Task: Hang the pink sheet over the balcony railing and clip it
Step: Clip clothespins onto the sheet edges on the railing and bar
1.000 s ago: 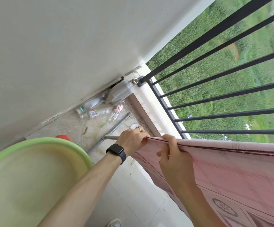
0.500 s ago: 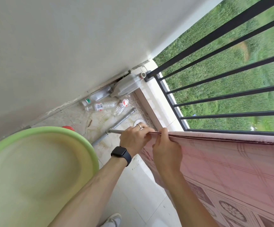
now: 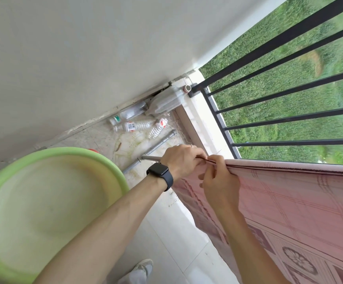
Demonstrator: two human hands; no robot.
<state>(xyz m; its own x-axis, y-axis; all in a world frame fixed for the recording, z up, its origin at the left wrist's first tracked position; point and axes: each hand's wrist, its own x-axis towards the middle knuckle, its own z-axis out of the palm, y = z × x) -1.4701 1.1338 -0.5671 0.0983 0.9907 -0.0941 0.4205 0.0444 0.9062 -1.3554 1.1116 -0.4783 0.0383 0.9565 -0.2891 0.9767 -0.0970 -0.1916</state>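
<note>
Since a second ago the right hand (image 3: 221, 181) has slid up against the left hand (image 3: 184, 160).
Both pinch the folded top edge of the sheet (image 3: 289, 201) with curled fingers, fingertips almost touching. It hangs inside the railing (image 3: 289, 85), stretching right from the hands. The basin (image 3: 43, 201) stays lower left.

Black smartwatch (image 3: 160, 173), finger ring (image 3: 190, 145), pale shoe (image 3: 144, 267)

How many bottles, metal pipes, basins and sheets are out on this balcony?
plastic bottles: 4
metal pipes: 2
green basin: 1
pink sheet: 1
Total: 8
</note>
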